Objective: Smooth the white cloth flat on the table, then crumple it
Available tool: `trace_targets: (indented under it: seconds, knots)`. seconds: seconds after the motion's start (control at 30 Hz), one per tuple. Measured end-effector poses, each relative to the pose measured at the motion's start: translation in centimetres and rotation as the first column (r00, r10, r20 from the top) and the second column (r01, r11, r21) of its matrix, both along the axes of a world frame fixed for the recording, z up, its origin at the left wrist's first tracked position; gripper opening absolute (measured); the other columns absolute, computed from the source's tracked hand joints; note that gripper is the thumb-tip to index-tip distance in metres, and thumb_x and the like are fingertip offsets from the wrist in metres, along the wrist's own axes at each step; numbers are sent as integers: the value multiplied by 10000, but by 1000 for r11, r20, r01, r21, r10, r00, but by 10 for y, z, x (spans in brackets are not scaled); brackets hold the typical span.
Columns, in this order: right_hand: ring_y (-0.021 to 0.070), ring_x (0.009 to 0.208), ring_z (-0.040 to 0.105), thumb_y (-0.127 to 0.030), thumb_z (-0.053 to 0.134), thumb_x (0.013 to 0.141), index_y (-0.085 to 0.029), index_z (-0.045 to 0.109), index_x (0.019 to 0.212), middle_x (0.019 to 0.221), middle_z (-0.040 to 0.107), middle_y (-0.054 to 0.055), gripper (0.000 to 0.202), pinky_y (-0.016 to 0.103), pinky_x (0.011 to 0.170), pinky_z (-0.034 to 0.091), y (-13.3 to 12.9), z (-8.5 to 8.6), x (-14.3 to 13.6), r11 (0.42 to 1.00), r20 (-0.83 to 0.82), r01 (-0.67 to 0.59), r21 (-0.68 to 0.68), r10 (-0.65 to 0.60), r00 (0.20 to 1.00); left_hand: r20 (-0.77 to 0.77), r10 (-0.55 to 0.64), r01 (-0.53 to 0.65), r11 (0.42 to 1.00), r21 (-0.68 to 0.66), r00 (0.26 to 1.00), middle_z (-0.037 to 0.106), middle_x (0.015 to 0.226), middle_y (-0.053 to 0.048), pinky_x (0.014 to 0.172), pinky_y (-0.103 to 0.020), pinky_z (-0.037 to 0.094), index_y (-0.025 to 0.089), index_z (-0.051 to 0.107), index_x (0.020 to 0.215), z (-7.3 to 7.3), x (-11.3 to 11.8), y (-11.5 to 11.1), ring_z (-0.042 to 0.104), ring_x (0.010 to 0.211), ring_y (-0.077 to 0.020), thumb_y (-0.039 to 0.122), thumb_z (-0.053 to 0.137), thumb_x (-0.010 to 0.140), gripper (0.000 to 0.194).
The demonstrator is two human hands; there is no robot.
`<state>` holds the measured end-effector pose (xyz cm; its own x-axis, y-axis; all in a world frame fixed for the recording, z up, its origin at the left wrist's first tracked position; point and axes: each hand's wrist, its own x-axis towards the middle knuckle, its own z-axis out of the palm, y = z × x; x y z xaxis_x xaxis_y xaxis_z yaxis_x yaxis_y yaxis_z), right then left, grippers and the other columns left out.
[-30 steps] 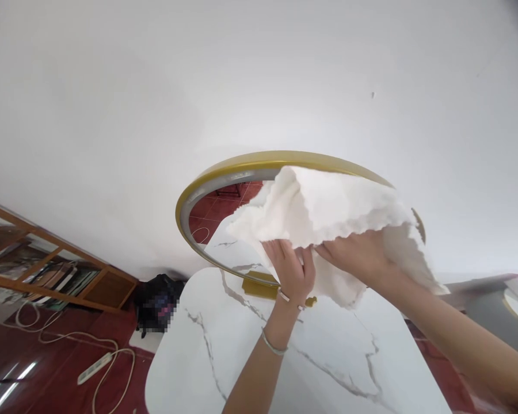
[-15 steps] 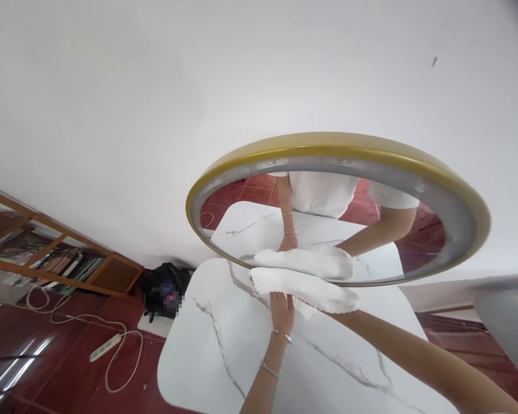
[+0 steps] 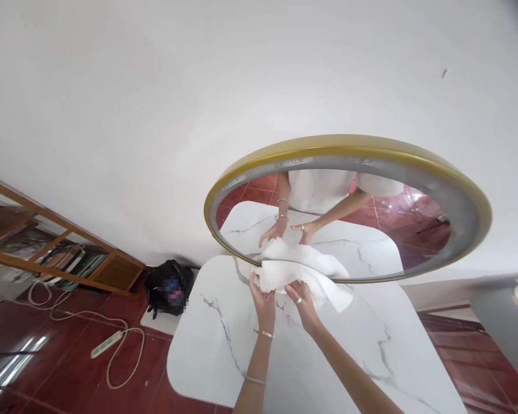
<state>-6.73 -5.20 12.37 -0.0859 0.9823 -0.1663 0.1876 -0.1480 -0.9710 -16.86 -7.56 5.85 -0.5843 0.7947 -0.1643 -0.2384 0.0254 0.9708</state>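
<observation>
A crumpled white cloth (image 3: 317, 282), with an uneven edge, is held against the lower rim of the round mirror (image 3: 341, 230). Its left end is gripped by my left hand (image 3: 264, 302), thumb and fingers on either side. My right hand (image 3: 302, 299), wearing a ring, pinches the cloth's front edge near its middle, with the fingertips partly covered by it. The cloth's right end hangs loose over the white marbled table (image 3: 211, 356). Both hands and the cloth show again in the glass.
The mirror's gold frame (image 3: 341, 141) stands on the table before a white wall (image 3: 112, 115). On the left are a wooden shelf unit (image 3: 69, 253), a black bag (image 3: 168, 287) and a white power strip (image 3: 106, 344) with looped cable on the red tiled floor.
My right hand has come left from the cloth's right end to its middle. My left hand has shifted to its left end. The cloth is more bunched, its right end loose.
</observation>
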Motion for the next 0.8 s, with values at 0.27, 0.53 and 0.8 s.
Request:
trace_targets:
  seconds: [0.27,0.53,0.8]
  knots:
    - [238,749,600,-536,719,599,-175,601,737,721,658,58,404,329,679,473,-21,31,-6,978,-259,119,-169,-160,952,-492,-208,176,978,-111,845,664,1146,-71,904,-367,489,217,557,1178,23,-11,-49,619,1048,-236,313,624,799,397]
    - [172,634,593,-411,736,641,-254,454,1254,769,660,3,693,253,528,436,-81,44,68,893,-206,426,-148,-449,870,-823,-263,195,963,-188,504,599,1011,-81,896,-447,458,212,623,870,24,-43,-91,568,1022,-264,184,543,815,102]
    - [145,593,489,-321,623,699,-240,666,1135,594,474,-40,445,326,679,495,-119,69,89,947,-130,317,45,-309,942,-805,-419,515,840,-168,420,629,852,-19,866,-400,509,230,518,931,9,-58,-108,625,839,-184,109,411,845,183]
